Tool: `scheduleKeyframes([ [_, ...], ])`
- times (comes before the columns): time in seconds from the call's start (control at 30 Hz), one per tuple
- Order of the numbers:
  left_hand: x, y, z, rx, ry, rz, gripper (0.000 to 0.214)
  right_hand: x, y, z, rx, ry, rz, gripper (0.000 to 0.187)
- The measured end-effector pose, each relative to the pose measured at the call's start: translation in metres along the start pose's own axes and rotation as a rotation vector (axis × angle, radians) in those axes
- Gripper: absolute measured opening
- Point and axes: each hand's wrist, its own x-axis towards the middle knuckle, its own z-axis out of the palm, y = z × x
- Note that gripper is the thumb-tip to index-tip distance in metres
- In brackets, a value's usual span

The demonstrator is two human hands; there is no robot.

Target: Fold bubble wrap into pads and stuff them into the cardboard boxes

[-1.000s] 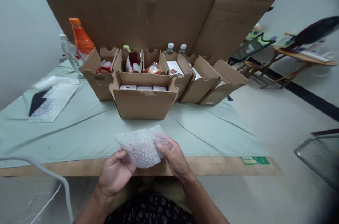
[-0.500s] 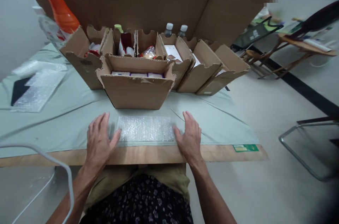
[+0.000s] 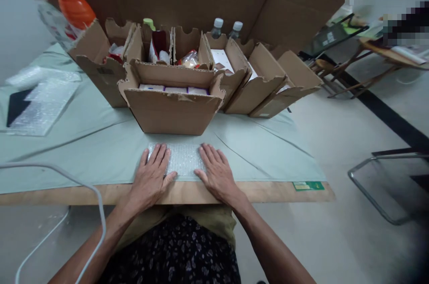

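A flat rectangle of clear bubble wrap point(image 3: 183, 158) lies on the green tablecloth near the table's front edge. My left hand point(image 3: 152, 174) rests flat on its left end, fingers stretched out and pointing away from me. On the right end lies my right hand point(image 3: 217, 170), also flat with its fingers extended. Both thumbs point inward, and the middle of the wrap shows between them. Just beyond stands a cardboard box point(image 3: 170, 112) holding a row of small white and purple packs point(image 3: 176, 90).
Behind it stand several open cardboard bins point(image 3: 264, 74) with packaged goods. More bubble wrap point(image 3: 50, 105) lies over a dark flat item point(image 3: 16, 107) at left. An orange bottle point(image 3: 72, 0) stands back left. A white cable point(image 3: 97, 194) loops across the left front; wooden edging point(image 3: 268, 192) borders the table.
Both hands have moved inward from beside the bubble wrap and now lie flat on its two ends. The view has shifted slightly.
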Motion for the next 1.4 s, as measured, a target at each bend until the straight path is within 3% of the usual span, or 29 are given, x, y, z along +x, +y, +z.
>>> scheduleKeyframes([
  [0.1, 0.0, 0.002, 0.0, -0.016, 0.012, 0.008, 0.059, -0.017, 0.021, -0.008, -0.081, 0.037, 0.083, 0.063],
  [0.23, 0.0, -0.001, -0.012, 0.049, 0.073, 0.008, 0.053, -0.018, 0.033, -0.023, -0.133, 0.206, 0.196, 0.053],
  [0.33, 0.0, -0.007, -0.031, 0.201, 0.213, -0.149, 0.051, -0.009, 0.029, -0.03, -0.141, 0.267, 0.188, 0.049],
  [0.47, 0.002, -0.01, -0.042, 0.411, 0.15, -0.314, 0.041, 0.002, 0.013, -0.019, -0.097, 0.228, 0.18, 0.037],
  [0.6, 0.006, -0.004, -0.03, 0.19, 0.236, -0.299, 0.016, 0.0, 0.003, -0.006, 0.17, 0.307, 0.136, 0.017],
  [0.7, 0.003, 0.004, -0.027, -0.088, 0.309, -0.309, 0.011, -0.009, 0.001, -0.011, 0.469, 0.328, 0.222, 0.015],
  [0.77, -0.002, 0.012, -0.034, -0.308, 0.323, -0.355, 0.018, -0.015, 0.0, -0.024, 0.656, 0.303, 0.275, 0.023],
  [0.83, -0.007, 0.022, -0.048, -0.55, 0.351, -0.399, 0.048, -0.02, -0.003, -0.043, 0.78, 0.287, 0.255, 0.043],
  [0.9, -0.005, 0.034, -0.068, -0.713, 0.418, -0.384, 0.072, -0.019, -0.009, -0.068, 0.827, 0.304, 0.161, 0.059],
  [0.97, 0.004, 0.045, -0.09, -0.748, 0.538, -0.287, 0.069, -0.008, -0.016, -0.096, 0.817, 0.382, 0.034, 0.062],
  [1.1, 0.051, 0.058, -0.135, -0.458, 0.814, 0.046, 0.018, 0.047, -0.024, -0.149, 0.648, 0.762, -0.287, 0.048],
  [1.17, 0.081, 0.055, -0.154, -0.236, 0.869, 0.202, 0.018, 0.085, -0.023, -0.17, 0.496, 0.899, -0.41, 0.035],
  [1.2, 0.096, 0.052, -0.162, -0.143, 0.871, 0.254, 0.021, 0.103, -0.021, -0.179, 0.409, 0.908, -0.434, 0.028],
  [1.27, 0.122, 0.042, -0.176, 0.005, 0.779, 0.274, 0.023, 0.133, -0.017, -0.192, 0.223, 0.792, -0.403, 0.018],
  [1.4, 0.152, 0.025, -0.188, 0.229, 0.304, 0.148, 0.04, 0.165, -0.012, -0.202, -0.141, 0.271, -0.252, 0.014],
])
